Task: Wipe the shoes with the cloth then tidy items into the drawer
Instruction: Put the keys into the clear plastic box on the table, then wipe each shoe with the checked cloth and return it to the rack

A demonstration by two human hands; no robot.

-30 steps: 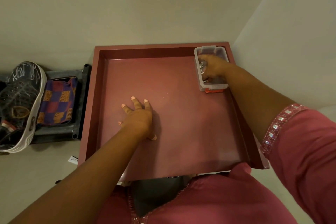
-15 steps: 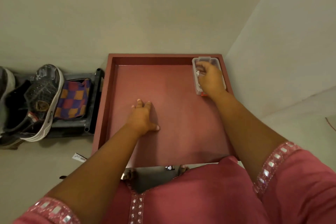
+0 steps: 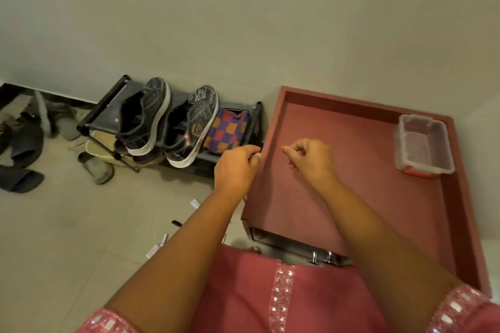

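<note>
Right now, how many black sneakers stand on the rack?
2. One sneaker leans at the rack's left; the other sneaker is to its right, beside the checked cloth. Lower shelves are partly hidden, so more may be there.

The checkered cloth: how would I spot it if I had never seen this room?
Find the open red drawer on the right, then the low black shoe rack against the wall to its left. The checkered cloth lies on the rack's end nearest the drawer, beside two dark white-soled shoes. It alone is patterned, in orange, purple and red squares.
</note>
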